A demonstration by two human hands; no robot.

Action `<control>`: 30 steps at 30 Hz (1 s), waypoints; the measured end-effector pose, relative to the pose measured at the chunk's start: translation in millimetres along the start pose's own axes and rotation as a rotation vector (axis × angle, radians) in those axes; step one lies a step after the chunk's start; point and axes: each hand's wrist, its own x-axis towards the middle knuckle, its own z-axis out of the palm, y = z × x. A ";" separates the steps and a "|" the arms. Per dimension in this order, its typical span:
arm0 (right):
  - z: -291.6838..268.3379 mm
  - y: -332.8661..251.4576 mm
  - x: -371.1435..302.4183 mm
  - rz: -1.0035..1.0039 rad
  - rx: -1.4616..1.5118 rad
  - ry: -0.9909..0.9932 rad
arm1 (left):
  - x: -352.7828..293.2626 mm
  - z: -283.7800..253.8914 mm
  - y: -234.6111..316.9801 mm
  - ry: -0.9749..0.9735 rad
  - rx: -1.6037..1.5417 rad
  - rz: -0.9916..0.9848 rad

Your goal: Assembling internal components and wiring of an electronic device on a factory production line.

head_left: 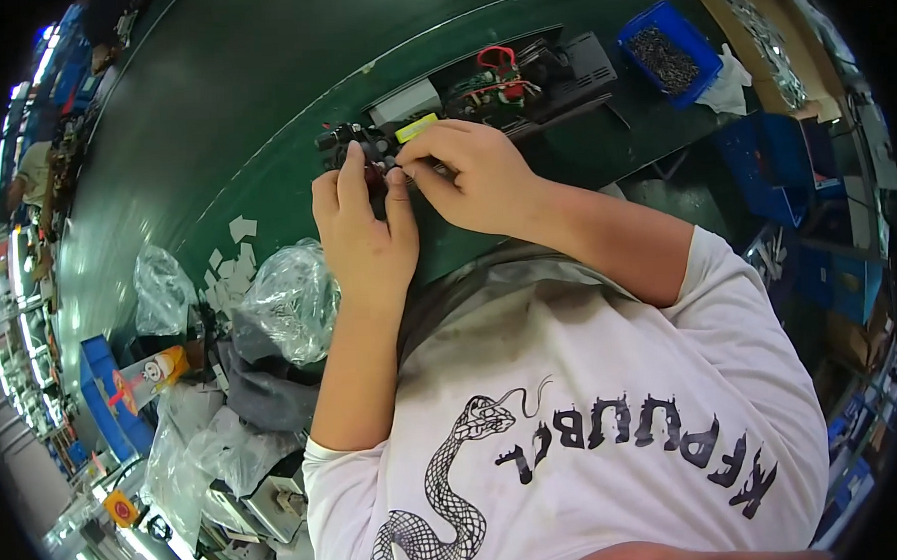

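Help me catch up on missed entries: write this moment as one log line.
left hand: fingers on dark assembly; right hand: fingertips at assembly; grip: partly hidden; alongside: open grey unit; far right: blue bin

Glossy green worktable (210,100); bright strip lights (20,279) along far left.

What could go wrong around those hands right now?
The left hand and right hand crowd around a small dark assembly, so a grip could slip. The red wires loop up near the right hand and might snag it. The blue tray is open, so a knock could scatter its small metal parts.
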 end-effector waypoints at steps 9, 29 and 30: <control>-47.2 5.2 -5.1 -0.315 -0.196 0.054 | -10.4 -17.2 -16.5 -0.042 -0.046 -0.098; -9.1 -2.9 -10.2 -0.224 -0.192 -0.042 | -21.5 -28.9 37.1 -0.235 0.480 0.343; -11.6 -4.0 -9.3 -0.092 -0.130 -0.014 | -20.1 -25.9 41.2 -0.281 0.446 0.342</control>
